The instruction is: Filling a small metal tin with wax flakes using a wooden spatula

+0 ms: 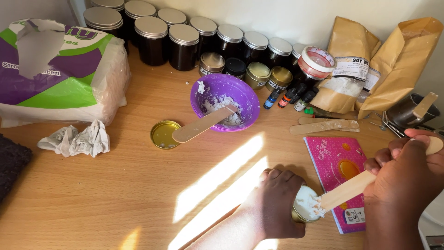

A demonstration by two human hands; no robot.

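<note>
Fingers [277,178] of left hand [273,203] wrap gold tin [303,206]; right hand [407,180] holds stick [347,190].

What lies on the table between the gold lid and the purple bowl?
In the head view, a wooden stick bridges them: its handle end lies beside the gold lid and its tip rests in the white stuff inside the purple bowl.

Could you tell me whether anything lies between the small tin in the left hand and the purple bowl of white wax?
Nothing visible does. The left hand grips the small tin near the table's front edge, and the purple bowl sits farther back. Between them is only bare, sunlit table. The gold lid lies left of that line.
</note>
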